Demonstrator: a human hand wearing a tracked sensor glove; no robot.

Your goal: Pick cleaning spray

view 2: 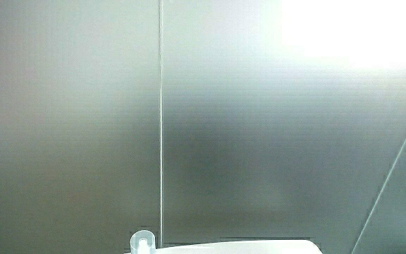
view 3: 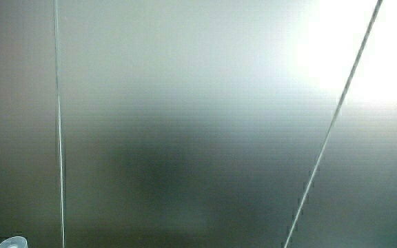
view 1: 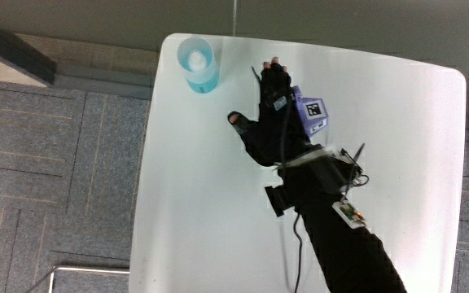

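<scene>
— Main view: where's the spray (view 1: pixel 197 64)?
— Upright at a counter (view 1: pixel 218 203) corner, farther from the person than the hand (view 1: pixel 277 114).
— Touching?
— No, near but apart. The hand lies flat over the counter, fingers relaxed, holding nothing.
— Side views?
— Mostly pale wall; the spray's cap (view 2: pixel 142 241) shows in both.

The main view was evenly and brightly lit, the white table (view 1: pixel 218 203) almost washed out, with only a faint shadow beside the hand (view 1: pixel 279 114). Both side views showed little more than a pale wall, dim and hazy at the middle. Strong glare burned out an upper corner of each.
</scene>
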